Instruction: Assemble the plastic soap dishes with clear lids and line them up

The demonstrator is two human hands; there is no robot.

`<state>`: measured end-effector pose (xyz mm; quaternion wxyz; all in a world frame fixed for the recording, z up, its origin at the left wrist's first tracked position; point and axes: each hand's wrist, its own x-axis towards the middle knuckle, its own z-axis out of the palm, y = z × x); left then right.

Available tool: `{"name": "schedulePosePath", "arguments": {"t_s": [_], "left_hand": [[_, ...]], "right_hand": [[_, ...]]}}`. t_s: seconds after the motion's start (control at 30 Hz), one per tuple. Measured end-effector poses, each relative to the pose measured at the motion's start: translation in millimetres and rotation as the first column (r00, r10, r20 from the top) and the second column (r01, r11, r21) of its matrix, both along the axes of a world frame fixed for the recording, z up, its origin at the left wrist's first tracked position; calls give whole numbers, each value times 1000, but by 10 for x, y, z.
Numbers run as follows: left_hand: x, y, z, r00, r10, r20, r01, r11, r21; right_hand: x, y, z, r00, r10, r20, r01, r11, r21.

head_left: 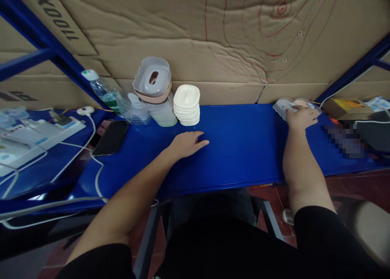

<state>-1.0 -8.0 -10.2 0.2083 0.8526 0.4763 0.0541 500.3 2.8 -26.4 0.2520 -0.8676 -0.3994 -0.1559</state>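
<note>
My left hand point(188, 144) rests on the blue tabletop point(234, 149), its thumb and fingers apart and nothing in them. It is nearest to a stack of cream rounded-square plastic pieces point(186, 104). Left of that stands a taller stack of translucent and pinkish containers, topped by a wavy-edged translucent cover point(152, 77) with an oval slot. At the far right of the table, my right hand point(301, 117) has its fingers bent over a translucent wavy-edged plastic piece point(280, 107). A pinkish piece point(301, 102) lies just behind that hand, partly hidden by it.
A clear bottle point(103, 92) leans beside clear nested plastic pieces point(135, 110) at the left. A dark phone point(111, 138) and a white power strip point(45, 136) with cables lie further left. A cardboard box point(345, 109) stands at the right; a cardboard wall point(183, 35) closes the back.
</note>
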Motion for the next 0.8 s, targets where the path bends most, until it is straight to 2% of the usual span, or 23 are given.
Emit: {"name": "schedulePosePath", "arguments": {"t_s": [0.1, 0.13, 0.2, 0.27, 0.37, 0.47, 0.63, 0.7, 0.8], "left_hand": [[2, -6, 3, 1000, 0, -5, 0, 1000, 9], [6, -8, 3, 1000, -1, -2, 1, 1000, 13], [10, -3, -1, 1000, 9, 29, -10, 999, 44], [3, 20, -7, 992, 58, 116, -73, 989, 128], [-47, 96, -3, 940, 178, 290, -258, 929, 266], [-128, 209, 31, 885, 260, 386, -390, 866, 311], [-218, 415, 38, 893, 310, 325, -415, 846, 334], [-230, 475, 6, 899, 313, 305, -413, 838, 356], [-245, 527, -43, 894, 278, 352, -408, 830, 380]], "right_hand": [[-65, 42, -42, 979, -157, -133, 172, 980, 104], [-102, 61, -44, 982, -134, -136, 151, 981, 120], [-196, 107, -33, 992, -62, -112, 79, 986, 149], [-309, 157, -8, 997, 21, -74, -9, 988, 156], [-506, 223, 32, 984, 175, -20, -172, 980, 100], [-716, 256, 48, 940, 340, 10, -340, 940, 28], [-999, 276, 0, 875, 483, 33, -482, 876, -26], [-1054, 290, -33, 857, 514, 34, -512, 857, -58], [-1069, 316, -81, 834, 551, 12, -548, 830, -103]]}}
